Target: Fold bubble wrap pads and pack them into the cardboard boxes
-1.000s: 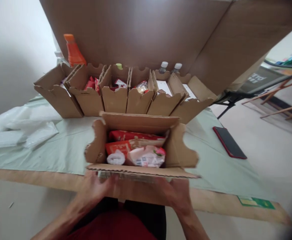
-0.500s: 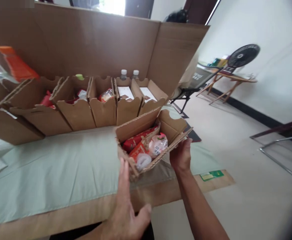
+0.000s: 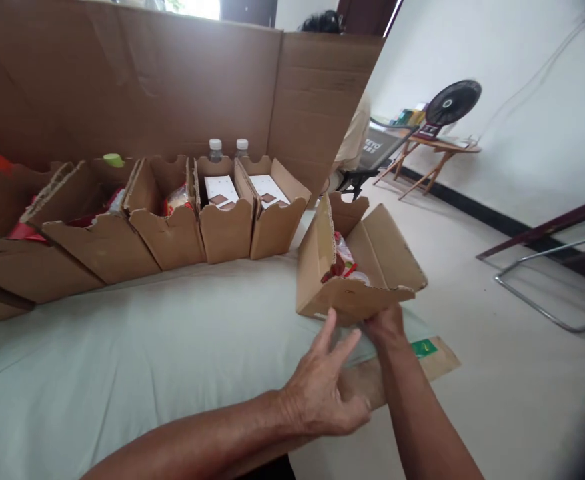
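Just beyond left hand (image 3: 325,387), fingers spread — cardboard box (image 3: 355,297); right hand (image 3: 386,327) at its underside — finger closure unclear.

It looked like a plain indoor room, though whether home or office could not be told. Well beyond the hands (image 3: 325,388), to their right, a round black electric fan (image 3: 456,100) stood on a small folding wooden table (image 3: 447,145) beside a bare white wall (image 3: 562,140). Ahead, leftward, brown open-topped cardboard boxes (image 3: 229,230) lined a surface draped in pale green cloth (image 3: 122,347).
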Motion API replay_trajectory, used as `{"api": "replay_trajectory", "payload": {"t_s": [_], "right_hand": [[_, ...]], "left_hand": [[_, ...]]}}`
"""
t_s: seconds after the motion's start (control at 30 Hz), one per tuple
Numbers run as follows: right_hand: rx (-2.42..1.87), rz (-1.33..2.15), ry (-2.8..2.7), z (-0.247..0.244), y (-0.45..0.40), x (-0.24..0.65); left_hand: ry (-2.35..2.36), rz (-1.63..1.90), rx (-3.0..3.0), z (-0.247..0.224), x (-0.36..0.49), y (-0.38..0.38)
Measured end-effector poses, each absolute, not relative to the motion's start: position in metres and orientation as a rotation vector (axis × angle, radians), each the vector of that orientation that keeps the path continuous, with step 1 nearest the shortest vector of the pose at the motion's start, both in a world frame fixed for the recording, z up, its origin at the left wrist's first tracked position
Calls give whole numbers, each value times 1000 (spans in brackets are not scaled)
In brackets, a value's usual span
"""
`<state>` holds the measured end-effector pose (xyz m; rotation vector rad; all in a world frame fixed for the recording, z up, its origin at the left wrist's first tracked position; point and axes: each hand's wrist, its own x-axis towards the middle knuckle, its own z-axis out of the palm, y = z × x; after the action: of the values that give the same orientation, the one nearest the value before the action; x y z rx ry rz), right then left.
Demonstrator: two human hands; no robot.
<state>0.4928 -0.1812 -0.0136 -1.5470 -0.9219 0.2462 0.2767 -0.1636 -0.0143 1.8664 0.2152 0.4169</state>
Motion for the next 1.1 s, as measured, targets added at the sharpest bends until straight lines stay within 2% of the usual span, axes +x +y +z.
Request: {"api": "replay_trajectory", "payload": {"t_s": [0.17,0.3,0.5,0.83,0.97,1.1], "right_hand": [[-1456,423,-883,-22,-224,484],[-1650,452,-919,-27,-226,488],[-1628,281,-890,-18,-164,525],[-1657,332,-987,-4,-56,571],[-1711,168,-900,-1,-63,562],[-1700,-117,-847,24,-81,521]], "left_hand": [[235,368,2137,-24,240,-136],[311,517,2253,-41,188,-122],[323,581,2298,-53,170,-119],[247,554,2366,-56,177,-115],[252,580,2344,-64,178,-117],[239,581,2317,-66,180,-117]]}}
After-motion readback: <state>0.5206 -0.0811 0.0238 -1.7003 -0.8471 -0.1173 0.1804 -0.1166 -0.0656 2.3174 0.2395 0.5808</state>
